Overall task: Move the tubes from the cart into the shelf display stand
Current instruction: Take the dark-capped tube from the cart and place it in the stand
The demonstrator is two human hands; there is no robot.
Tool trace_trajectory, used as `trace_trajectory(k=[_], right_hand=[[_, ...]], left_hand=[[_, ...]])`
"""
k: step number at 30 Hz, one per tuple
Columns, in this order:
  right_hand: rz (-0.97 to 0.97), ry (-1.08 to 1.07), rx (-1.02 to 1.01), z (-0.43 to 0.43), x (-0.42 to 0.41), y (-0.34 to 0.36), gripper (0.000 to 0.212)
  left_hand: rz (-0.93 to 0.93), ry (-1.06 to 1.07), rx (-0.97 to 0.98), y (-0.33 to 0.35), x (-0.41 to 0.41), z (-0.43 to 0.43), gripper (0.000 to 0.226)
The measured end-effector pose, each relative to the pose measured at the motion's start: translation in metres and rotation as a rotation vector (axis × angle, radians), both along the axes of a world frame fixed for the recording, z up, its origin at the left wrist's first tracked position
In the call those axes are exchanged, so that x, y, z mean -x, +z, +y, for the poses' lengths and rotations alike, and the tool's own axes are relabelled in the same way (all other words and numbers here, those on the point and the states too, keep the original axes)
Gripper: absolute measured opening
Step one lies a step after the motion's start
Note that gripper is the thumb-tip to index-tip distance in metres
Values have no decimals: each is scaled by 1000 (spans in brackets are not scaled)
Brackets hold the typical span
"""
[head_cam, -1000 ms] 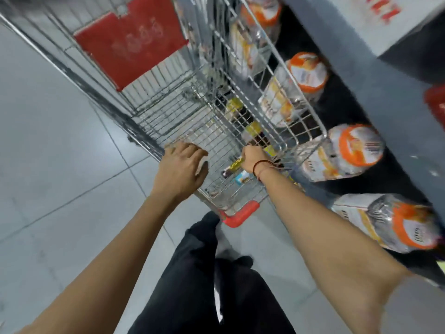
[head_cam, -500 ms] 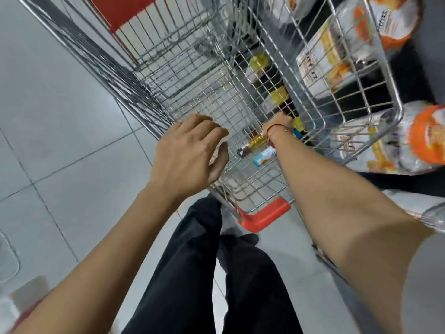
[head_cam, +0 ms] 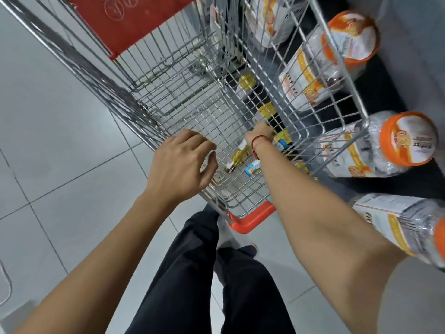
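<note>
Several small tubes lie on the floor of the wire cart [head_cam: 168, 97]: a yellow tube [head_cam: 238, 156], a blue-and-white tube [head_cam: 252, 168], and yellow-capped tubes [head_cam: 266, 109] along the right wall. My right hand [head_cam: 261, 135], with a red thread on its wrist, reaches down into the basket among the yellow-capped tubes. Its fingers are hidden behind the back of the hand. My left hand [head_cam: 183, 162] is curled over the cart's near rim. No display stand is in view.
The cart has a red seat flap [head_cam: 130, 22] at its far end and an orange corner bumper [head_cam: 252, 219] near my legs. To the right, a dark low shelf [head_cam: 395, 97] holds large orange-lidded jars [head_cam: 407, 141] lying on their sides. Grey tiled floor spreads to the left.
My right hand has moved past the yellow tube, deeper into the basket toward the yellow-capped tubes. My left hand stays on the rim. The view has drawn closer to the cart.
</note>
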State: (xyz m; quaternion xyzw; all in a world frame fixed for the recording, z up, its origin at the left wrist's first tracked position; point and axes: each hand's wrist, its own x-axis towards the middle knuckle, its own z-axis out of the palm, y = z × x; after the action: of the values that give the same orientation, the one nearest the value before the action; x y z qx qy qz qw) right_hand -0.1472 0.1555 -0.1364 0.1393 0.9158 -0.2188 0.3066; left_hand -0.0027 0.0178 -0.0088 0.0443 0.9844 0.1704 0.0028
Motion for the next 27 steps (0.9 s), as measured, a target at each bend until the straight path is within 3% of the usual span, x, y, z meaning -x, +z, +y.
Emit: trace_trajectory(k=[6,9,13,21,27], right_hand=[[179,159,89,26,-13,74,11],[311,135,124,52,-16,128,27],[505,155,97,98,-24,207,28],[682,95,-17,205,-81,349,34],[663,19,-141,276,-130,409,33]], left_hand=[[-35,-9,40,6,1,2,26],[-54,18,18,13,6,7,13],[-26,-10,-59,34,28,35,17],[199,-418,-151,107,92,150,55],[244,-703,-191,138,105,241,50]])
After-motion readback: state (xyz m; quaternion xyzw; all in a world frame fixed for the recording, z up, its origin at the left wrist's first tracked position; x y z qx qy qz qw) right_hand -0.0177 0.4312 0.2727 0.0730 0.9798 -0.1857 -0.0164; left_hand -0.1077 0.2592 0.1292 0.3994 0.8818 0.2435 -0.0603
